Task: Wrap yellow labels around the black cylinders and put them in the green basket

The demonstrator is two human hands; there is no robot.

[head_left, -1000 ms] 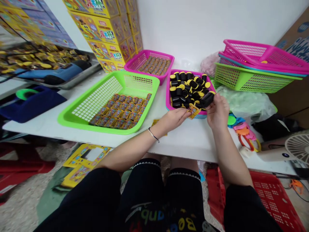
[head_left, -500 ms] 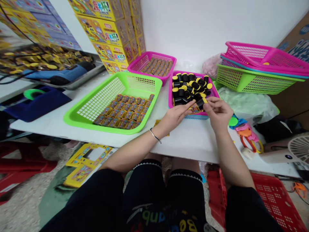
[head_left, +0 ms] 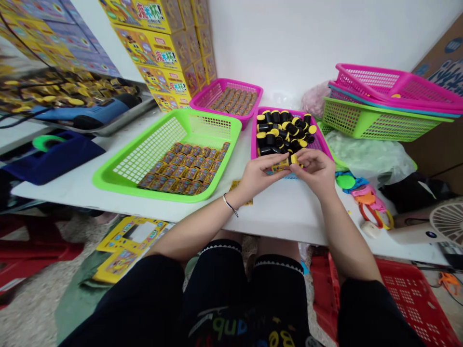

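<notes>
Both hands meet at the near edge of a pink basket (head_left: pixel 323 140) of loose black canisters (head_left: pixel 285 129) with yellow lids. My left hand (head_left: pixel 257 172) is closed on a yellow printed sleeve (head_left: pixel 279 166). My right hand (head_left: pixel 319 169) pinches the yellow-lidded end of a small canister (head_left: pixel 293 158). The sleeve now covers much of its black body; fingers hide part of the joint. Left of my hands, a green basket (head_left: pixel 108 179) holds rows of canisters in printed sleeves (head_left: pixel 184 167). Flat yellow printed pieces (head_left: pixel 236 185) lie on the table, partly under my left wrist.
Behind the green basket stands another pink basket (head_left: pixel 197 102) with wrapped canisters, beside stacked yellow boxes (head_left: pixel 155 53). A blue heat-gun-like tool (head_left: pixel 87 112) rests on a metal tray at left. Stacked baskets (head_left: pixel 390 115), coloured bands (head_left: pixel 371 197) and a fan (head_left: pixel 446 221) are at right.
My right hand has moved left and slightly down, bringing the canister into the sleeve. Less of the black body shows. My left hand's fingers have closed more around the sleeve.
</notes>
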